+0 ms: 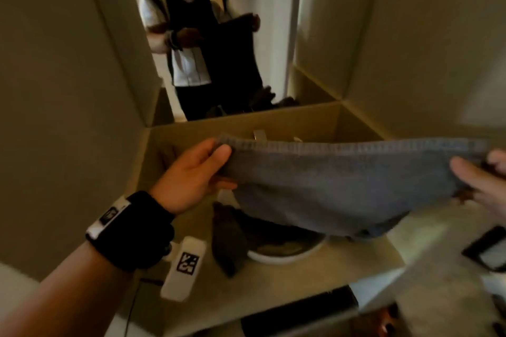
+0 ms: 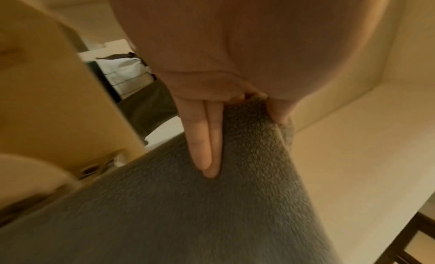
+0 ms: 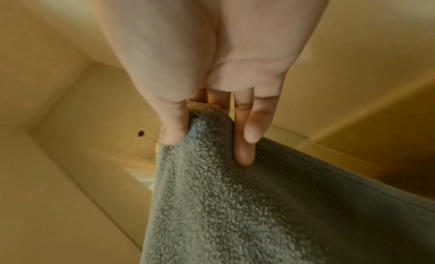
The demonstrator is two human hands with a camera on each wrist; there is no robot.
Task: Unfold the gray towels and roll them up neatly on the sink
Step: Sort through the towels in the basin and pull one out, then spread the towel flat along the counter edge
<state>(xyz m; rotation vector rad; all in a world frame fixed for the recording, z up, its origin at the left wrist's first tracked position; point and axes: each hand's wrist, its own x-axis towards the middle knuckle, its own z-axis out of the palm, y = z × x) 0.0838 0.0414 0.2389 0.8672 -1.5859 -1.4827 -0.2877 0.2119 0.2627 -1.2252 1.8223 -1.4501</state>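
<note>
Markings on the white device are too blurred to read.

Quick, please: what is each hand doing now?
Left hand: pinches the gray towel at one corner.
Right hand: pinches the other corner.

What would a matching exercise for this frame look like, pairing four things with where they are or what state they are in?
Things:
1. gray towel
2. left hand
3. dark towel
4. white basin

Places or states:
A. lies crumpled on the counter, partly in the basin
B. pinches the towel's left top corner
C. stretched open in the air between both hands
D. sits on the counter under the held towel

Pairs: 1-C, 2-B, 3-A, 4-D. The right hand pinches the other corner.
</note>
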